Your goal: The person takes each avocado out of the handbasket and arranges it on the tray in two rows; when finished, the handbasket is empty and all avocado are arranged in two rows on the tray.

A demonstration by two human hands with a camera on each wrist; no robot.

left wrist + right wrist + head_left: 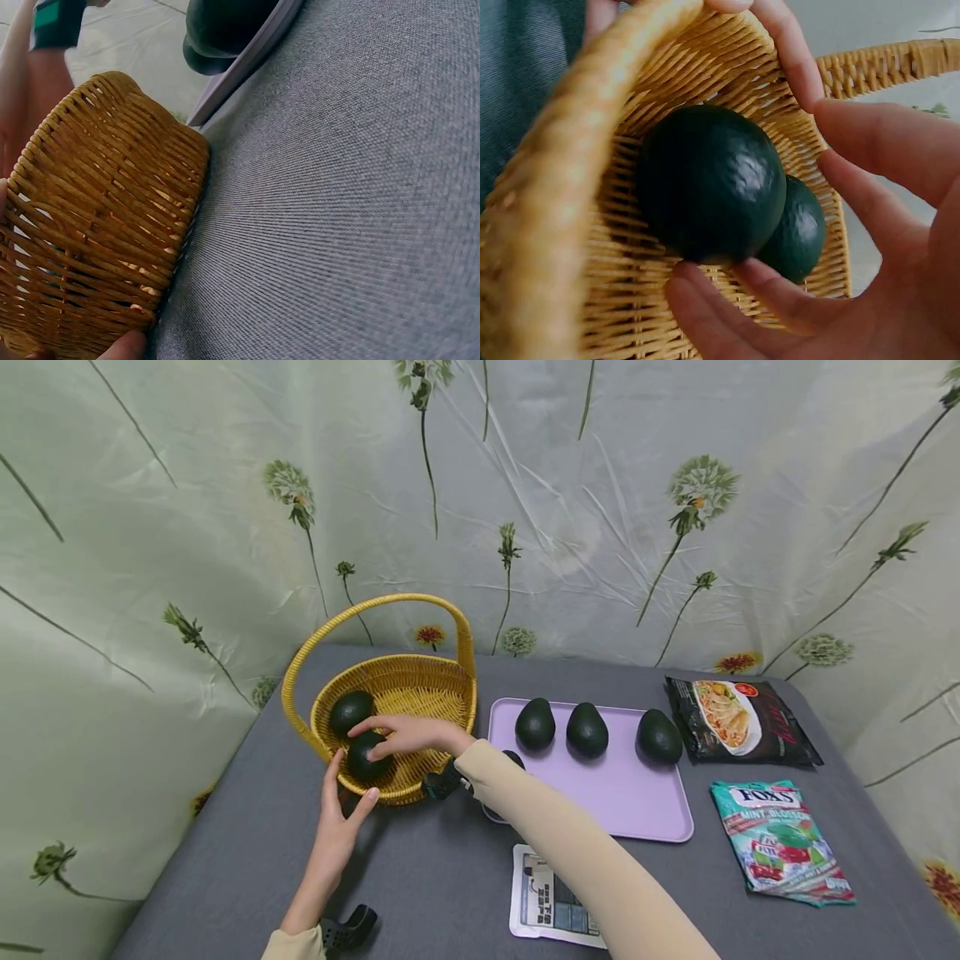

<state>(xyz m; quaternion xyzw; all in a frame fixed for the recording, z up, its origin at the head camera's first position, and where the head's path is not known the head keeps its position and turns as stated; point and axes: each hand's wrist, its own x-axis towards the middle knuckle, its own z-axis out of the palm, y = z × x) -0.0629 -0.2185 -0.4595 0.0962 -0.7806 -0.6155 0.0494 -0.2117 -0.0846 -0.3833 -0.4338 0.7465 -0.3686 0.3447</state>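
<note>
The right hand's fingertips point(705, 289) curl loosely around the near avocado point(709, 184), touching its underside and top without a firm squeeze; the fruit already rests on the basket floor, left of centre in the head view. The right hand point(408, 735) reaches in over the basket's rim. The left hand point(341, 814) has thumb and fingers spread along the near outer wall of the wicker basket point(427, 689), steadying it with a light, open grasp.

Judging from this, the step in hand is setting this avocado down beside the second avocado point(351, 710) lying toward the basket's far left. The next move seems to call for loosening the fingers and lifting clear of the hoop handle.

The basket is woven of stiff, glossy yellow cane, round with a high arched handle. The avocados are dark green, smooth and slightly shiny, pear-shaped. Right of the basket, a flat lilac tray point(637, 802) holds three more on the grey woven cloth point(360, 225).
</note>
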